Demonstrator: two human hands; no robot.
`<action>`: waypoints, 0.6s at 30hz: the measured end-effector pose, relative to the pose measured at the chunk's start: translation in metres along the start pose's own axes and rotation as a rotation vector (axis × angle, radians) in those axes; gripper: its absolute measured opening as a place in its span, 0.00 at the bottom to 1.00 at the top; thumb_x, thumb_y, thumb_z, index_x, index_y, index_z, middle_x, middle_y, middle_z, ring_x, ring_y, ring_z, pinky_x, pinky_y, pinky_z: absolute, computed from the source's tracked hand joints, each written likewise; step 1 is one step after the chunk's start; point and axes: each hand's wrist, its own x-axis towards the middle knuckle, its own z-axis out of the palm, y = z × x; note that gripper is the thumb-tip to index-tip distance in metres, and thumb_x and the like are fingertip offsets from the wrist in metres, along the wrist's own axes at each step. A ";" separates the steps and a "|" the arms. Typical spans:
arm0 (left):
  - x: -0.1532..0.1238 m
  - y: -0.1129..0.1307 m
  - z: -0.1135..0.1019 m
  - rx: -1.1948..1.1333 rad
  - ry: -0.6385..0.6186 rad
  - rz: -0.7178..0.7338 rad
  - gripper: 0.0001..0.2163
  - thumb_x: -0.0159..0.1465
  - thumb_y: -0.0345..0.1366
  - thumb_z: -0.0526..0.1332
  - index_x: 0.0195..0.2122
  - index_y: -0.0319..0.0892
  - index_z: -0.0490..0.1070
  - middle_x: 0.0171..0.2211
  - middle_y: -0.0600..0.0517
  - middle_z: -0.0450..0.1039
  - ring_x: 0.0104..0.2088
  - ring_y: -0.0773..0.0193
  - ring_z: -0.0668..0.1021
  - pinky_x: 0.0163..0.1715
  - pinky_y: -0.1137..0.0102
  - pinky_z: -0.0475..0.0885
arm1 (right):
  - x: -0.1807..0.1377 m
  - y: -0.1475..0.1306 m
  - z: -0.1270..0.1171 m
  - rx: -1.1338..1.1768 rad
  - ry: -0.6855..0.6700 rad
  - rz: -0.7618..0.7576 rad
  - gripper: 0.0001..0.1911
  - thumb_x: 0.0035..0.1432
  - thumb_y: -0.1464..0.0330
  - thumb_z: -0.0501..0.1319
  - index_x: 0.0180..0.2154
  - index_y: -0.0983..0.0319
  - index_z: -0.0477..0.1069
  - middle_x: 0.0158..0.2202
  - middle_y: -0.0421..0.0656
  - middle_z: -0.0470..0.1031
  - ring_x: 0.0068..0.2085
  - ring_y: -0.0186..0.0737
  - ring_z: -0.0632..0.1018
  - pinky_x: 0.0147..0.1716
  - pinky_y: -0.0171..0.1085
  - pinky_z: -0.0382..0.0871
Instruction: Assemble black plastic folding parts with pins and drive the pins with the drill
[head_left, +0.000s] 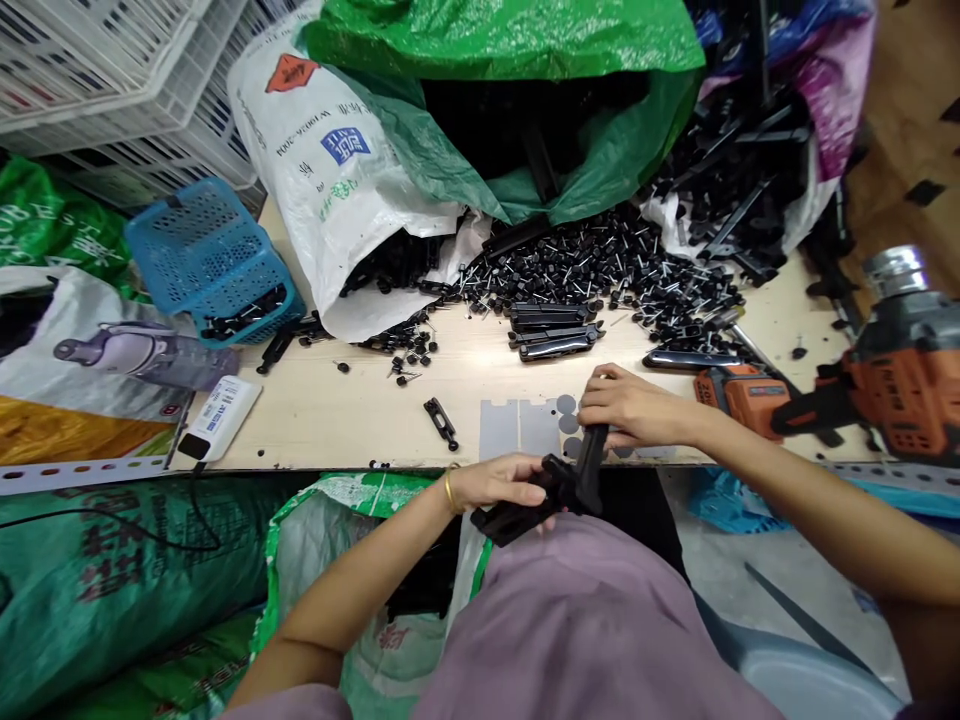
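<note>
Close to my body, at the table's front edge, my left hand is wrapped round a black plastic part. My right hand grips the upper end of a black bar, whose lower end meets the part in my left hand. Whether the two are joined I cannot tell. On the table ahead lie a few long black plastic pieces side by side. A small black link-shaped piece rests alone to the left of my hands.
Behind is a heap of black-headed pins before a green sack. An orange cordless drill stands at the right. At left are a white sack, a blue basket, a purple bottle and a white box-shaped device.
</note>
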 end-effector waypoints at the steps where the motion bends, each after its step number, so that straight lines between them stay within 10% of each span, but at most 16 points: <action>1: 0.005 -0.007 0.001 -0.082 -0.005 0.002 0.25 0.55 0.51 0.64 0.46 0.36 0.67 0.32 0.47 0.72 0.28 0.65 0.75 0.32 0.70 0.69 | 0.001 0.001 -0.002 -0.017 0.031 0.009 0.08 0.61 0.66 0.54 0.36 0.60 0.70 0.38 0.46 0.73 0.41 0.42 0.71 0.50 0.46 0.55; 5: 0.027 -0.024 0.011 -0.187 0.290 0.205 0.26 0.55 0.44 0.66 0.52 0.41 0.62 0.36 0.48 0.71 0.30 0.68 0.73 0.30 0.73 0.67 | 0.004 -0.002 0.009 0.183 0.439 0.418 0.18 0.59 0.70 0.53 0.51 0.58 0.65 0.54 0.51 0.65 0.52 0.46 0.67 0.51 0.50 0.58; 8: 0.038 -0.026 0.016 -0.079 0.475 0.325 0.28 0.54 0.39 0.68 0.54 0.44 0.61 0.45 0.48 0.69 0.44 0.62 0.73 0.43 0.70 0.68 | 0.009 -0.011 0.028 0.771 0.614 0.721 0.18 0.60 0.61 0.54 0.51 0.60 0.66 0.49 0.50 0.69 0.45 0.43 0.72 0.41 0.42 0.66; 12: 0.044 -0.029 0.019 0.064 0.511 0.317 0.22 0.56 0.41 0.66 0.50 0.43 0.65 0.48 0.48 0.68 0.50 0.58 0.70 0.51 0.65 0.64 | 0.024 -0.027 0.047 1.418 0.536 0.763 0.22 0.56 0.51 0.55 0.37 0.64 0.71 0.29 0.42 0.70 0.27 0.32 0.69 0.26 0.32 0.61; 18: 0.043 -0.039 0.027 0.156 0.678 0.357 0.20 0.58 0.43 0.64 0.49 0.42 0.67 0.44 0.48 0.66 0.46 0.59 0.70 0.45 0.67 0.68 | 0.037 -0.053 0.061 1.277 0.864 0.769 0.19 0.55 0.52 0.58 0.27 0.62 0.64 0.21 0.35 0.59 0.23 0.29 0.60 0.23 0.31 0.54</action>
